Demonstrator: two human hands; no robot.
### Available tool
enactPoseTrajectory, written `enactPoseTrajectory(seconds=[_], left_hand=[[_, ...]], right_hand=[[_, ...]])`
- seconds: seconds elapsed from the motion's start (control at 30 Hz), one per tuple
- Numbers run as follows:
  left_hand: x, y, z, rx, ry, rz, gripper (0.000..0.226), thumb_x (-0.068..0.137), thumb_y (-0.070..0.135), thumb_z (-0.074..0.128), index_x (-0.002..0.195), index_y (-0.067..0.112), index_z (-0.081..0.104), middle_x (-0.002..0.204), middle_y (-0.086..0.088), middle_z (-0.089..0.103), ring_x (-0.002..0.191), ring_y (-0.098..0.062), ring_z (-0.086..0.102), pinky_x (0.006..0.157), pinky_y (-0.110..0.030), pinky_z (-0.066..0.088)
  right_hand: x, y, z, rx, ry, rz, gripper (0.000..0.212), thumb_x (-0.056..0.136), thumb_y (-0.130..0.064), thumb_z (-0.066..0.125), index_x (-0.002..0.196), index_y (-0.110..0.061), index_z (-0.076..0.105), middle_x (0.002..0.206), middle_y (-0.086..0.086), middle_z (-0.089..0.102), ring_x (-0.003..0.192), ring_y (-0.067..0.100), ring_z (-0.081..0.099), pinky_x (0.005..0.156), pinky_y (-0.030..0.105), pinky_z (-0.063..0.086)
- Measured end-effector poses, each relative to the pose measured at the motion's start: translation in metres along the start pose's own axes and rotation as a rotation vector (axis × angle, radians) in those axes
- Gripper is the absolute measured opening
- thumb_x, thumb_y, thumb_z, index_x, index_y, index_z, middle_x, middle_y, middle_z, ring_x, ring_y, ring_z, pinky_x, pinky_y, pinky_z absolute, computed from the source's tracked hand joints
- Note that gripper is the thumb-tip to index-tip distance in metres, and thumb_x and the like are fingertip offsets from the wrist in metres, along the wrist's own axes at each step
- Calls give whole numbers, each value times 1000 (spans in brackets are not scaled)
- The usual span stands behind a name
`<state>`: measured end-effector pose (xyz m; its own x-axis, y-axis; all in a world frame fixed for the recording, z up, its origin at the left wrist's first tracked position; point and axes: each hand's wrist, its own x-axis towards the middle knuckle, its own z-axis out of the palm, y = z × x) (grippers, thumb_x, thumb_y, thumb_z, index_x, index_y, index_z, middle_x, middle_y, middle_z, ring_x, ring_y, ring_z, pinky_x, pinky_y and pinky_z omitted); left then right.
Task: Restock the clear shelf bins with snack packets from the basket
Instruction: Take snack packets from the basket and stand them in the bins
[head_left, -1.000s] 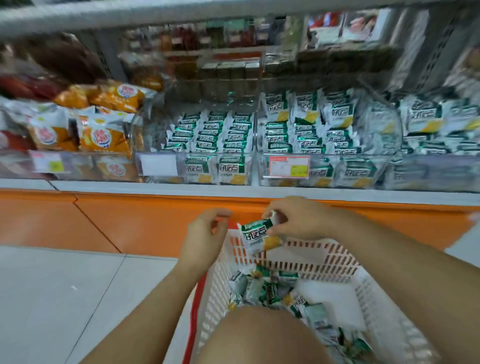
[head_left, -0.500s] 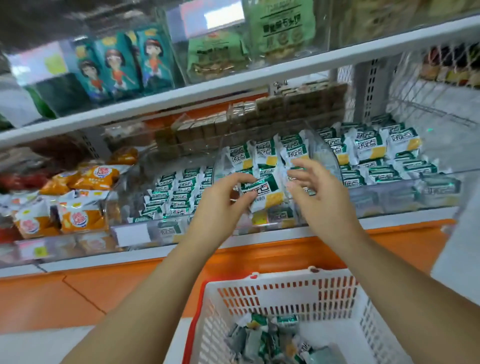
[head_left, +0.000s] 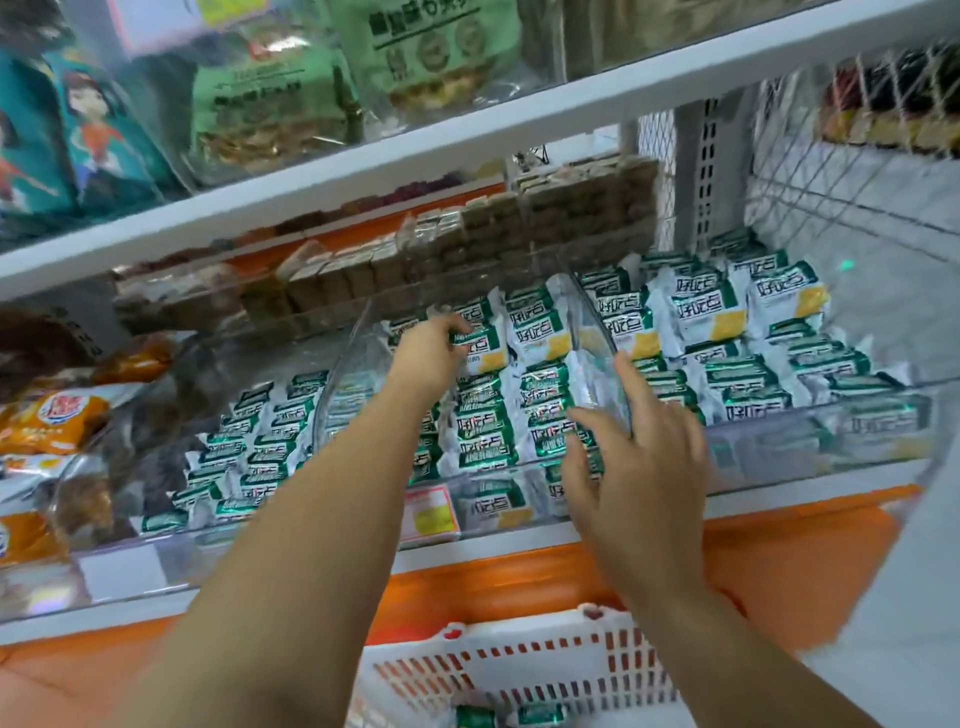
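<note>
at the bottom edge of the view, a white basket (head_left: 519, 670) with slotted walls stands below the shelf, and a few green packets (head_left: 540, 715) lie in it. above it the right hand (head_left: 639, 467) is over the front of the middle clear bin (head_left: 340, 364). it holds nothing and its fingers are straight and spread. the index finger is at the clear wall on the right side of this bin, but it is not possible to tell if it touches. further in, the left hand (head_left: 431, 353) reaches into the same bin, and its fingers are curled on the top edge of one green and white packet (head_left: 483, 343), which stands upright behind the rows of the same packets. a price label (head_left: 428, 512) is on the front of the bin. orange packets (head_left: 47, 415) lie far to the left. behind the bins, brown blocks (head_left: 519, 228) stand in rows. highest, the upper shelf (head_left: 519, 130) carries big green bags (head_left: 431, 47).
</note>
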<state>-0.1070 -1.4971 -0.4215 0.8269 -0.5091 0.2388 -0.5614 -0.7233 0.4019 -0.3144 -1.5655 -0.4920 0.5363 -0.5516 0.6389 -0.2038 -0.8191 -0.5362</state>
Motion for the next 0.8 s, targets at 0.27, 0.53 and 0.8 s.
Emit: enactPoseTrajectory(seconds=[0.27, 0.53, 0.8], left_hand=[[19, -9, 0, 49, -202, 61, 51, 93, 10, 60, 141, 14, 44, 147, -10, 42, 129, -28, 44, 96, -31, 37], [28, -10, 1, 155, -258, 64, 50, 92, 12, 62, 140, 14, 46, 144, -14, 44, 120, -29, 51, 88, -27, 39], [25, -8, 23, 146, -28, 103, 49, 91, 7, 61, 137, 19, 48, 144, -16, 26, 113, -34, 54, 102, -34, 41]], right_hand=[[1, 6, 10, -17, 67, -34, 29, 86, -32, 44, 91, -22, 71, 145, 7, 43, 122, 23, 39, 110, 38, 16], [0, 5, 10, -13, 98, -49, 26, 87, -32, 43, 85, -22, 67, 145, 6, 42, 122, 20, 38, 110, 36, 15], [-1, 5, 11, -39, 98, -56, 27, 87, -31, 43, 84, -22, 68, 146, 6, 41, 121, 22, 39, 110, 38, 16]])
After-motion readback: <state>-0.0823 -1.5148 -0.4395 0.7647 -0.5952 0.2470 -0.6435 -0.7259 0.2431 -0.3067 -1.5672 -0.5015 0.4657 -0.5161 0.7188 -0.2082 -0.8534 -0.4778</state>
